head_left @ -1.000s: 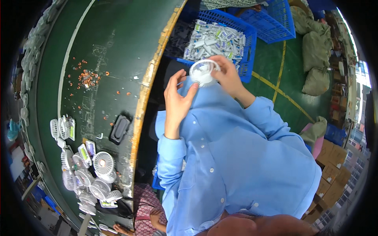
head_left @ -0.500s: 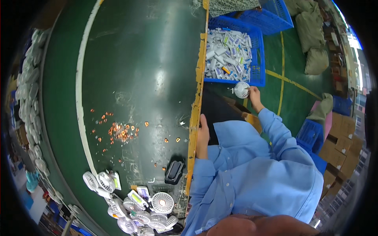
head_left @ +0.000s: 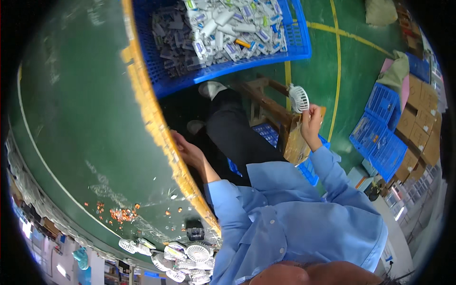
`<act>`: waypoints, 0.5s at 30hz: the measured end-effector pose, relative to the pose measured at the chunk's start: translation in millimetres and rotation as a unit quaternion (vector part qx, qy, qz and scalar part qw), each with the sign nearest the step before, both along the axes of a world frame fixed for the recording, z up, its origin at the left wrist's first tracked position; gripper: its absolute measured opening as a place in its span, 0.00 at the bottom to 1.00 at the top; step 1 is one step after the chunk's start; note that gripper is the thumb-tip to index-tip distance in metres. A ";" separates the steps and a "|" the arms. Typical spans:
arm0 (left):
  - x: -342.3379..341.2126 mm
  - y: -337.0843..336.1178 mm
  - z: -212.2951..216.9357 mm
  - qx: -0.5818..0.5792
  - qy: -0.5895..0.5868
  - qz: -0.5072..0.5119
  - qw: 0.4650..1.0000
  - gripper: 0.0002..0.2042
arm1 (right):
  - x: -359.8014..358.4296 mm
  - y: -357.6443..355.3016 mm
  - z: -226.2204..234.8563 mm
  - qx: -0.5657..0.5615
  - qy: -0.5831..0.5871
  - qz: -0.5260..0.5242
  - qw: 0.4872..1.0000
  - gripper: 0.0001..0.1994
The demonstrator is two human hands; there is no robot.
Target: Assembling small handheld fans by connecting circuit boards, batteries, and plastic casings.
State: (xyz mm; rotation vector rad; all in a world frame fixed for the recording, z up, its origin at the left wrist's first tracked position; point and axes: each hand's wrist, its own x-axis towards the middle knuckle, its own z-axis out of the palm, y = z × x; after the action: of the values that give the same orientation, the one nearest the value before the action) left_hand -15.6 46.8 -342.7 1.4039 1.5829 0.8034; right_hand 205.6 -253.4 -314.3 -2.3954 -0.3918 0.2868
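Observation:
My right hand [head_left: 312, 124] is closed on the rim of a small white fan part with a round, slotted grille [head_left: 299, 99]. It holds the part up, tilted, above the floor at the right of a wooden stool. My left hand [head_left: 189, 151] is at the yellow, worn edge of the green table [head_left: 147, 107]; its fingers bend in at the edge and are partly hidden, so I cannot make out whether they grip anything. Beyond both hands stands a blue basket [head_left: 251, 64] heaped with white parts, some with purple or green labels.
Several white fans [head_left: 198, 254] lie piled at the table's near end, beside a black case [head_left: 195, 232]. Small copper-coloured pieces [head_left: 123, 215] are scattered there. The wooden stool [head_left: 294, 137] stands by my leg. Blue crates [head_left: 380, 142] and cardboard boxes [head_left: 413, 128] are at the right.
My view has swung, so the basket shows larger and farther left. The fan part has turned from face-on to tilted, still in my right hand. My left hand stays by the table edge.

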 end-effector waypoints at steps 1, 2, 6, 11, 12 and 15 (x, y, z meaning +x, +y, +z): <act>10.5 7.1 -2.3 -0.019 -0.028 0.033 0.999 0.15 | 4.8 8.3 -6.7 0.029 0.046 -0.038 0.998 0.05; 16.1 13.8 -10.1 0.000 -0.014 0.023 1.000 0.13 | 10.8 17.6 -16.4 0.046 0.048 -0.053 0.996 0.05; 34.4 50.9 -50.5 0.004 -0.007 0.073 0.997 0.17 | 33.8 25.1 -46.9 0.046 0.022 -0.089 0.995 0.05; 59.7 121.9 -94.7 0.025 0.035 0.182 0.982 0.21 | 51.7 7.1 -55.8 0.097 0.023 -0.112 0.989 0.05; 55.8 138.7 -116.8 0.018 0.031 0.179 0.983 0.20 | 52.2 -6.2 -63.5 0.098 0.005 -0.121 0.988 0.05; 42.6 203.6 -158.2 -0.088 -0.074 0.198 0.974 0.18 | 64.1 -10.5 -48.1 0.107 -0.068 -0.172 0.977 0.06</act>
State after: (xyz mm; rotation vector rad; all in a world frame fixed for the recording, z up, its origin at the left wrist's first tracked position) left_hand 27.0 250.4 -500.9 0.8924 1.7929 0.9479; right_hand 269.8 -263.9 -362.4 -2.2267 -0.0594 -0.0728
